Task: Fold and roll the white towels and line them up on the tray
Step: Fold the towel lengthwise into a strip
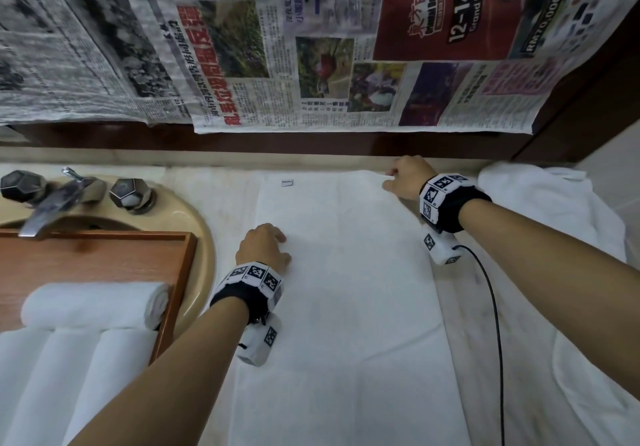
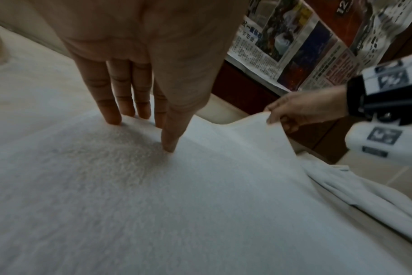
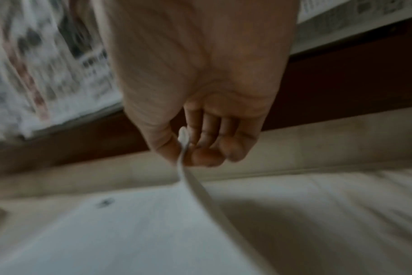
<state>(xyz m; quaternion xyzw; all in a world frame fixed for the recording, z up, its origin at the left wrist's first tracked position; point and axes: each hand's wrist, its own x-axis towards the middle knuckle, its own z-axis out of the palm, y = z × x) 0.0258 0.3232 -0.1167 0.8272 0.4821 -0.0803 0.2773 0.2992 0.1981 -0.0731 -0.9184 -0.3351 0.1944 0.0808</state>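
Observation:
A white towel point(image 1: 346, 272) lies spread flat on the counter in front of me. My left hand point(image 1: 266, 244) presses on its left part with straight fingers point(image 2: 111, 104), palm down. My right hand point(image 1: 401, 177) pinches the towel's far right corner point(image 2: 261, 119) between thumb and fingers and lifts it a little off the counter; the right wrist view shows that edge point(image 3: 183, 148) caught in the pinch. A wooden tray point(image 1: 104, 255) rests over the sink at the left, with several rolled white towels point(image 1: 93, 303) on it.
Another loose white towel point(image 1: 540, 196) is heaped at the far right of the counter. A faucet with two knobs point(image 1: 69, 192) stands behind the tray. Newspaper point(image 1: 311, 47) covers the wall behind. A black cable point(image 1: 491, 307) runs from my right wrist.

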